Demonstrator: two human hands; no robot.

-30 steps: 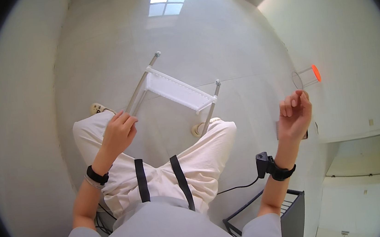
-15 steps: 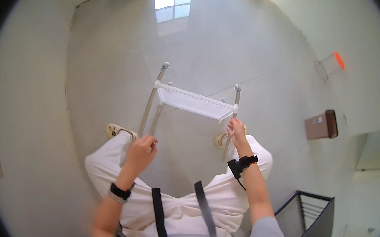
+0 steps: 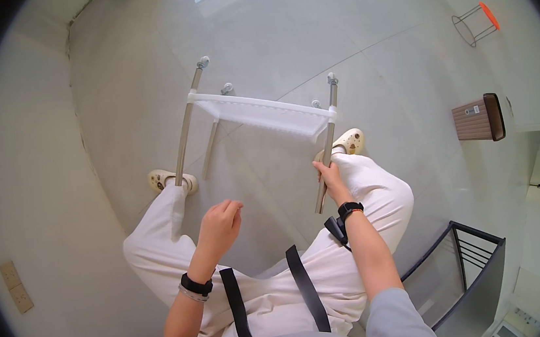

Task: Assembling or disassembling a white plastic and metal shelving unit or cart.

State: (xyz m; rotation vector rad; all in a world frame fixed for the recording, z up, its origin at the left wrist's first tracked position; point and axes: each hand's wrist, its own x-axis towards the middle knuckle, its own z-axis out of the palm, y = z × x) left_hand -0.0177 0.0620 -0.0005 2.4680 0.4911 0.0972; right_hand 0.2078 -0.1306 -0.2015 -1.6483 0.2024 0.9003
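Note:
A partly built rack with a white plastic shelf [image 3: 261, 112], metal poles and casters on their far ends stands between my feet. My right hand [image 3: 331, 176] wraps round the near right metal pole [image 3: 321, 197], below the shelf. The near left metal pole [image 3: 184, 148] runs down to my left shoe, with nothing gripping it. My left hand [image 3: 220, 225] hovers over the gap between my legs, apart from the rack. Its fingers are curled together, and whatever may be in them is hidden. At the far right pole end a caster [image 3: 332, 79] points away from me.
A brown ribbed bin [image 3: 475, 119] and an orange-topped wire stand [image 3: 482, 23] are along the right wall. A black-framed rack [image 3: 468, 272] stands close by my right elbow. The left wall [image 3: 40, 173] bears a socket plate [image 3: 16, 287]. Grey tiles cover the floor [image 3: 269, 30].
My right hand has closed round the right pole and the rack has tilted and shifted in view. My left hand has moved right, away from the left pole. The head view has turned.

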